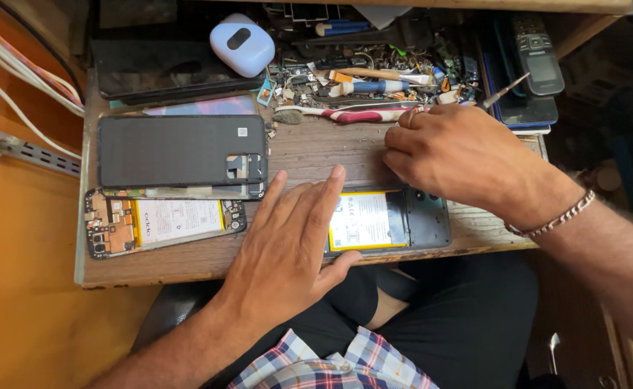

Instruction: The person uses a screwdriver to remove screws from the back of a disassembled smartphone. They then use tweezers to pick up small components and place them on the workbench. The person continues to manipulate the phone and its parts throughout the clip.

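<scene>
At the frame's centre, the left hand [288, 238] lies flat with fingers spread on the opened phone [388, 220], pinning it to the wooden tabletop [316, 148]. The right hand [453, 155] is curled around a thin metal tool [504, 92] just above the phone's upper edge, so its tip stays close to the work.

opened phone [388, 220] front-centre on bench [316, 148] | second phone [162, 222] left | back cover [180, 151] behind it
</scene>
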